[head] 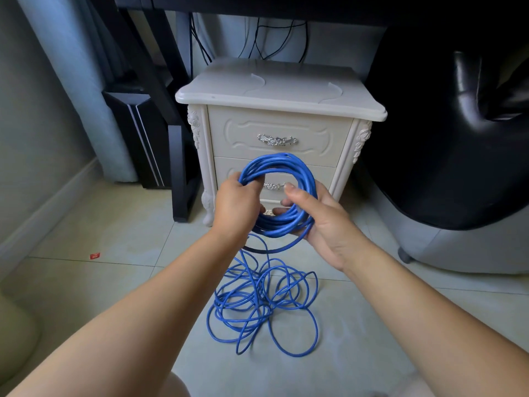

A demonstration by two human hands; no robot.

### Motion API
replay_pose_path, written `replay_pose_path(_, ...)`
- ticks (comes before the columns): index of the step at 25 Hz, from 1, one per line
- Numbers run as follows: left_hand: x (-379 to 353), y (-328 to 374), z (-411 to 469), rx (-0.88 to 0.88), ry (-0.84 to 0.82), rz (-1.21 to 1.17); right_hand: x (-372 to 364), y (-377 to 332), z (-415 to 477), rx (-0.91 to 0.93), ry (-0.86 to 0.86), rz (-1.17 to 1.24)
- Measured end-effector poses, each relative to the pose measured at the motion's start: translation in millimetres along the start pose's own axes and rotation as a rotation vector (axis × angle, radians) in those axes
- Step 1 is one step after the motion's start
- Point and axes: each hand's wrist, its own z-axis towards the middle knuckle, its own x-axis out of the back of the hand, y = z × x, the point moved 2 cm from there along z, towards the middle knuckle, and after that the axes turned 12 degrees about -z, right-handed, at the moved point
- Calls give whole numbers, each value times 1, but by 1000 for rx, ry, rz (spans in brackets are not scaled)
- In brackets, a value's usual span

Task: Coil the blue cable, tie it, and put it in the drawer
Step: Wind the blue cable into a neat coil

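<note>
From my seat at the feed, both forearms reach forward and slightly inward and meet in front of the white nightstand (pixel 280 90). The left hand (pixel 237 204) shows its back to the camera; its fingers are curled round the left side of the coil of blue cable (pixel 289 164), with the tips hooked through the ring. The right hand (pixel 320 222) is turned palm toward me. Its thumb lies across the inside of the ring and points left, while the other fingers cup the lower right arc from beneath, their tips showing through the middle. So both hands grip the coil, which is held upright in the air, face-on to the camera (the lower drawer's handle shows through its opening).

A strand drops from the bottom of the coil to the loose cable (pixel 263 305), a tangle of open loops on the tiled floor (pixel 114 282) between the forearms. The upper drawer (pixel 309 144), with its silver handle (pixel 277 139), is closed. A small red scrap (pixel 94 256) lies on the tiles to the left; any print on it is too small for me to read.
</note>
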Motion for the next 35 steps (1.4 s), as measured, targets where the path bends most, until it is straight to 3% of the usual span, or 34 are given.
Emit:
replay_pose_path(5, -2, -3, -9, 124, 47, -155, -8, 3, 2, 55, 30, 138)
replay_pose_path(9, -1, -4, -10, 139, 49, -158, -7, 10, 7, 71, 179, -210)
replay_pose_path(12, -5, -7, -16, 168, -57, -168, 2, 9, 13, 33, 271, -229)
replay_pose_path(15, -1, -5, -16, 174, -221, -8, 13, 3, 16, 55, 336, -262)
replay_pose_path(18, 7, 5, -11, 48, -285, 150, 21, -6, 15, 102, 316, -508)
replay_pose_path(23, 1, 17, -17, -345, -513, 424, 15, -9, 11, 164, 215, -876)
replay_pose_path(27, 3, 13, -11, -336, -517, 525, 11, -14, 8, 193, 162, -1047)
replay_pose_path(31, 1, 13, -8, -278, -522, 418, 10, -18, 7, 236, 179, -1050)
replay_pose_path(35, -2, 12, -9, -275, -481, 317, 11, -17, 7, 216, 239, -819)
